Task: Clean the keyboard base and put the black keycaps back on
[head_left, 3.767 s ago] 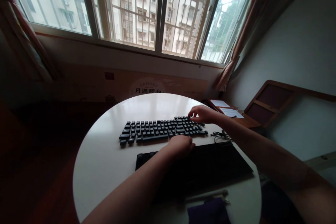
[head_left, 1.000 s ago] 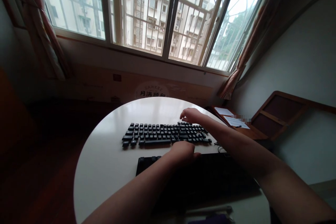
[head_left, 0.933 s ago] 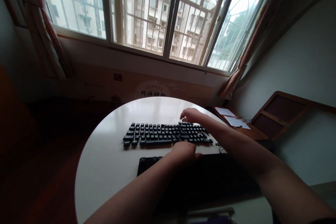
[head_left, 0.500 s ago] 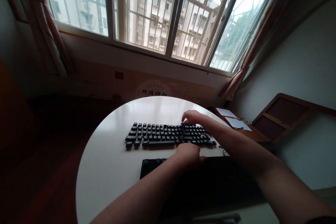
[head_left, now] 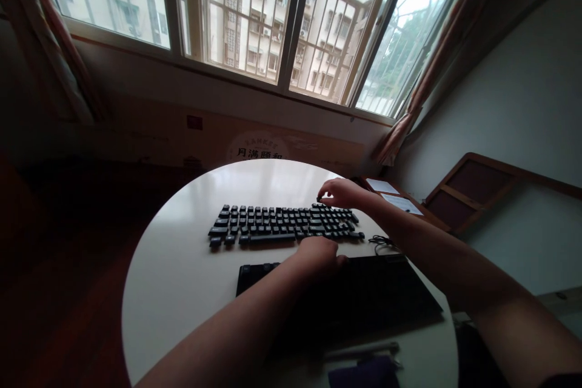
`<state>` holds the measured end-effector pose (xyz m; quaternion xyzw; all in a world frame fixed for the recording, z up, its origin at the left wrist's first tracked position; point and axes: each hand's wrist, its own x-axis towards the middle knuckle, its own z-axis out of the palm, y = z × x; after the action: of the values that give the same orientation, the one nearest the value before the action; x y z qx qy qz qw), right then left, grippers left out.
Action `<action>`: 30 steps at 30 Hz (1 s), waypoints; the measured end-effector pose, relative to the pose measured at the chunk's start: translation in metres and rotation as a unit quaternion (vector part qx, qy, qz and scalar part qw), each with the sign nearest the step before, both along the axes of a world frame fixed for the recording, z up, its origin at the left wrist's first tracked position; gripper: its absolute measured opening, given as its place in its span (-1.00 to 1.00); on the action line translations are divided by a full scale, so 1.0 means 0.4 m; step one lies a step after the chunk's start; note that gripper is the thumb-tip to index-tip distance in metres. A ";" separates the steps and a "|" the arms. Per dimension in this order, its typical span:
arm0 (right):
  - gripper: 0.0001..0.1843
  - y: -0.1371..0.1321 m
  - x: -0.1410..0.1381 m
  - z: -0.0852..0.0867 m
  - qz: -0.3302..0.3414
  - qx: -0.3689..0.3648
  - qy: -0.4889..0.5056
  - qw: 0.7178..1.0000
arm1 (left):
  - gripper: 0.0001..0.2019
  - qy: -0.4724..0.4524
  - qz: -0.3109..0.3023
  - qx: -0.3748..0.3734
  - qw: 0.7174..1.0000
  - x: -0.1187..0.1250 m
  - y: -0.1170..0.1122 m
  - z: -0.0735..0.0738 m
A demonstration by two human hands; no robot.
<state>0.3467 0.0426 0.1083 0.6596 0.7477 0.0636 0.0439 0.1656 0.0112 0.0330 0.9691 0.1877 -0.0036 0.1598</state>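
Note:
Loose black keycaps (head_left: 261, 227) lie in keyboard-like rows on the white round table (head_left: 182, 291). My right hand (head_left: 342, 192) is at the far right of these rows, thumb and fingers closed on a small dark keycap (head_left: 319, 199) lifted slightly above the others. Nearer to me lies a black keyboard base (head_left: 391, 291), with a few keycaps (head_left: 259, 268) along its far left edge. My left hand (head_left: 319, 250) rests at the base's far edge, beside the near row of keycaps. Its back faces me and its fingers are hidden, apart from part of the thumb.
A coiled black cable (head_left: 382, 244) lies right of the keycaps. Near the table's front edge are a grey rod-like tool (head_left: 364, 350) and a purple cloth-like item (head_left: 364, 374). Papers (head_left: 400, 203) lie on a brown surface beyond the right edge.
My right hand has risen slightly from the keycap rows, and a small dark keycap now shows at its fingertips. My left hand keeps its place while the view shifts.

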 end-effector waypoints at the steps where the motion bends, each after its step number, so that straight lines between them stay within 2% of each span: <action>1: -0.76 -0.038 0.006 0.010 0.008 0.001 0.011 1.000 | -0.51 0.002 -0.001 0.003 1.000 0.000 0.000 0.000; 4: -0.78 -0.156 0.025 0.021 0.050 -0.017 0.076 0.996 | -0.54 0.004 -0.005 0.016 1.000 -0.001 0.000 0.004; 7: -0.78 -0.256 0.035 -0.001 0.089 -0.072 0.147 0.983 | -0.58 0.005 -0.020 0.025 0.999 -0.006 0.001 0.011; 9: -0.78 -0.303 0.034 -0.026 0.086 -0.106 0.175 0.975 | -0.60 0.006 -0.030 0.025 0.999 -0.008 0.001 0.015; 12: -0.76 -0.345 0.023 -0.063 0.057 -0.114 0.189 0.974 | -0.62 0.002 -0.039 0.030 0.999 -0.011 0.003 0.016; 15: -0.77 -0.365 0.013 -0.086 0.040 -0.093 0.187 0.977 | -0.65 0.001 -0.042 0.034 0.999 -0.012 0.006 0.015; 19: -0.79 -0.372 0.011 -0.095 0.042 -0.072 0.173 0.981 | -0.68 0.002 -0.048 0.036 0.998 -0.013 0.008 0.015; 30: -0.77 -0.358 -0.027 -0.065 0.032 -0.095 0.117 0.988 | -0.67 0.006 -0.047 0.034 0.998 -0.010 0.012 0.014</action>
<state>0.3358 -0.1005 0.0823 0.6313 0.7708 -0.0839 0.0163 0.1616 0.0159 0.0387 0.9818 0.1426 -0.0101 0.1250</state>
